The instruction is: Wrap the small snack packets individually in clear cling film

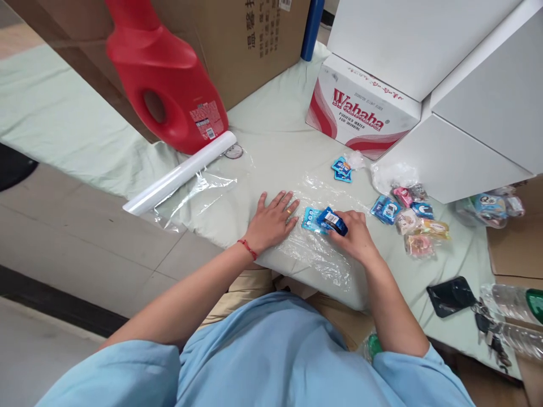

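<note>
My left hand [274, 222] lies flat with fingers spread on a sheet of clear plastic film [305, 254] over the pale green cloth. Closed around a small dark blue packet [332, 219] with a white barcode label is my right hand [354, 234]. This packet is held over the right end of a light blue packet [311, 219] that rests on the film. What is inside the packets I cannot make out. The film is wrinkled and reaches to the table's near edge.
A film roll [182, 172] lies at the left beside a red jug [169, 85]. A Wahaha carton [360, 110] stands at the back. Blue packets [341, 168] and several wrapped snacks [408, 221] lie to the right, with a black wallet [451, 296] and keys [487, 325] nearer.
</note>
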The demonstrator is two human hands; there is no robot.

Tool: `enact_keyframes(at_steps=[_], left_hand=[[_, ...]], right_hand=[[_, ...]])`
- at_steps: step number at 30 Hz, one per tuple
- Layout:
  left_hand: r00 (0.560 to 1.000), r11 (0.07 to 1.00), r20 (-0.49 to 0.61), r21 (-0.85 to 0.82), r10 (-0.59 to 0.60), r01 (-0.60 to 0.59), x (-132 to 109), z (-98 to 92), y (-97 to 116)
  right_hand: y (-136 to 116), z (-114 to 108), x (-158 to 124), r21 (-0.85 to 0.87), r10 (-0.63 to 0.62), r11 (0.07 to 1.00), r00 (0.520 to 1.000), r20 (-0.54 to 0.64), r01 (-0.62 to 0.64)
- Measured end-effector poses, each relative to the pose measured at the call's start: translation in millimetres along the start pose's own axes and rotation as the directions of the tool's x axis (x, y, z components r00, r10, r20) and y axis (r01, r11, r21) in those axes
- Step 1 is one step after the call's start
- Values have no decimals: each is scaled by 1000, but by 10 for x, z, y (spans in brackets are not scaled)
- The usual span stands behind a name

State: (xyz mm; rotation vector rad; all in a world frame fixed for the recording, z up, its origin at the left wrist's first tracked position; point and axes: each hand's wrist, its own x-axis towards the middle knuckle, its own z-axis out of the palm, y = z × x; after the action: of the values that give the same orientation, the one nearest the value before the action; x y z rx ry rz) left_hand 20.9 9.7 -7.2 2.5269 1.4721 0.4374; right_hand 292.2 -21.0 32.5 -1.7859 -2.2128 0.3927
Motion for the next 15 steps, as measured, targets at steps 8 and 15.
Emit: enact_keyframes(at_steps=[8, 15], left_hand=[[1000, 1000, -5, -3, -7, 7, 3, -17, 14], [1000, 1000, -18, -19, -12, 11, 4, -24, 20]], right_hand=[[-284, 93, 312, -65, -161, 982, 971, 178, 175], [-289, 35, 227, -184, -131, 970, 978, 165, 161]])
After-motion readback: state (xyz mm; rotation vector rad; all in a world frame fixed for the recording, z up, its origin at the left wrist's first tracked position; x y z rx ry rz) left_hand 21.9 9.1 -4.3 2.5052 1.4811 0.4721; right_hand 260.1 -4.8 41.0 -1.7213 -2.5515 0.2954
